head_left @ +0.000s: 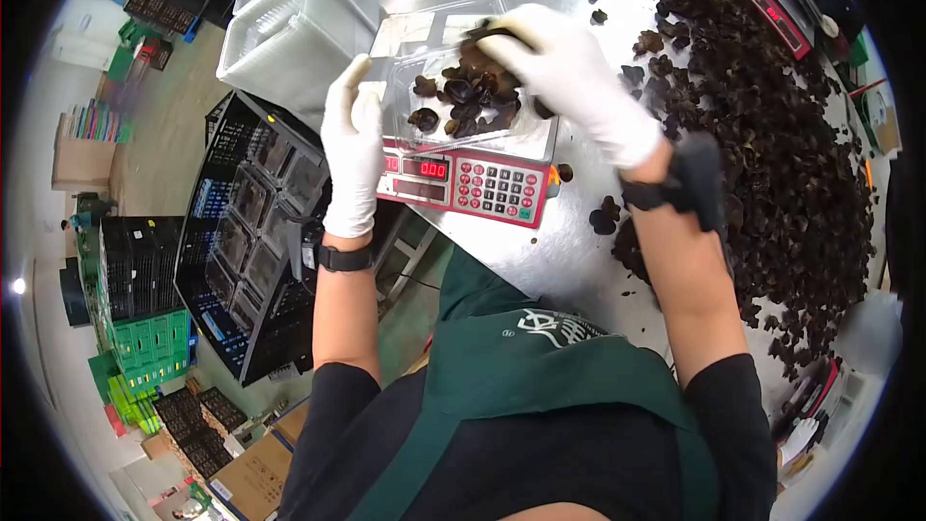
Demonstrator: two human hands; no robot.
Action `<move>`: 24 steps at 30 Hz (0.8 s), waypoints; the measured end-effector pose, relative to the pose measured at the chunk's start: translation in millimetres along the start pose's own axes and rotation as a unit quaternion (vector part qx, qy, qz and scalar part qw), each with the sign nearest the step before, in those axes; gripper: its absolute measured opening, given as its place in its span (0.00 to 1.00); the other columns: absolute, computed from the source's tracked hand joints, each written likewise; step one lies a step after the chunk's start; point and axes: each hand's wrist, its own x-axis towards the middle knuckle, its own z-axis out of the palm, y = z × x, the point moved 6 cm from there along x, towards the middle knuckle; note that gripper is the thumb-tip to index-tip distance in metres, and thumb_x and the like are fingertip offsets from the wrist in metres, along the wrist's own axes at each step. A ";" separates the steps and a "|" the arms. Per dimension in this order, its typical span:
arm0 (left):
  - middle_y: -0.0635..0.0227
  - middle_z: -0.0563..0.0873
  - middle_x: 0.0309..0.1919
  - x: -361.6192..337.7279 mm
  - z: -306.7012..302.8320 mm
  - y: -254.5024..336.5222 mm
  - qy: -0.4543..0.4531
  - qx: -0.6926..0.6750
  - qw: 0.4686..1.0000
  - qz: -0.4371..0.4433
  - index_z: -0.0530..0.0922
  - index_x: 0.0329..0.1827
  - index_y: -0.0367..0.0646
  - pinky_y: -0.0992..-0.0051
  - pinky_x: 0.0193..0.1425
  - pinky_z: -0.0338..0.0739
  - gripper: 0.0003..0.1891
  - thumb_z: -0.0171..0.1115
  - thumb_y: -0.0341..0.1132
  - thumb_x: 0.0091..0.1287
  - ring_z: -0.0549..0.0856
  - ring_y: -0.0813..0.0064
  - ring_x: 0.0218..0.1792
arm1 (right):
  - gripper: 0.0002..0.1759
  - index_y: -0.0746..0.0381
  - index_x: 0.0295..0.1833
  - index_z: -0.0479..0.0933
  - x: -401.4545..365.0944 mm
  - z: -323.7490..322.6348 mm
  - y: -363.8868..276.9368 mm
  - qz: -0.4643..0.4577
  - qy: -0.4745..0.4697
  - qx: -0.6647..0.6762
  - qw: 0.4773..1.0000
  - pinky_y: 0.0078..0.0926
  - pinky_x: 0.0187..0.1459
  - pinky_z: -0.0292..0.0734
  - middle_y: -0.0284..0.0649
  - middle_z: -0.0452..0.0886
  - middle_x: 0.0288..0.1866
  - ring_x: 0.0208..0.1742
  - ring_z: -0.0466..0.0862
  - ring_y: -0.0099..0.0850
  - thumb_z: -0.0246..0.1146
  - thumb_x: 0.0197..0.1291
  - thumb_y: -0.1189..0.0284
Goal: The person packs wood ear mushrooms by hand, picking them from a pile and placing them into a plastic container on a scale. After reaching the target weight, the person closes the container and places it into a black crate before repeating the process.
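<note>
A clear plastic tray (400, 125) sits on a red digital scale (497, 195) whose display shows red digits. Several dark brown, leaf-like fungus pieces (473, 96) lie inside it. At the tray's left side is my left hand (354, 135), in a white glove, thumb and fingers apart, holding nothing. Above the tray's upper right, my right hand (569, 68), also gloved, has its fingers curled around some dark fungus pieces (489, 31). Behind the tray, a clear lid (463, 2) stands out over the metal table (579, 265).
A large heap of dark fungus (772, 164) covers the table's right side. Stacked clear trays (299, 29) stand at the upper left. Below them, a black crate (227, 232) holds packed boxes. Another scale (769, 2) is at the upper right. A co-worker's gloved hand (799, 439) shows lower right.
</note>
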 end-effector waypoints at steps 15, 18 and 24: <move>0.54 0.77 0.66 -19.3 39.1 -1.3 -0.138 0.066 0.988 0.013 0.68 0.75 0.40 0.64 0.77 0.65 0.34 0.54 0.19 0.60 0.75 0.58 0.69 | 0.22 0.63 0.63 0.80 -16.4 -6.1 48.9 0.185 -0.015 0.366 0.912 0.29 0.65 0.73 0.41 0.85 0.61 0.61 0.82 0.28 0.53 0.78 0.60; 0.54 0.76 0.67 -10.4 22.3 -3.1 -0.111 0.095 0.986 0.076 0.69 0.74 0.39 0.65 0.76 0.67 0.32 0.53 0.20 0.62 0.74 0.60 0.70 | 0.21 0.65 0.64 0.79 -75.9 -57.8 83.6 0.288 0.028 0.292 0.912 0.27 0.64 0.74 0.41 0.85 0.59 0.57 0.84 0.29 0.54 0.77 0.63; 0.57 0.78 0.68 10.4 -34.2 -1.1 -0.006 -0.006 1.000 -0.029 0.69 0.75 0.38 0.71 0.71 0.70 0.28 0.59 0.26 0.70 0.76 0.67 0.70 | 0.33 0.56 0.72 0.74 -242.1 -135.6 98.2 0.350 -0.056 -0.097 0.930 0.36 0.72 0.68 0.48 0.74 0.72 0.71 0.74 0.38 0.70 0.60 0.72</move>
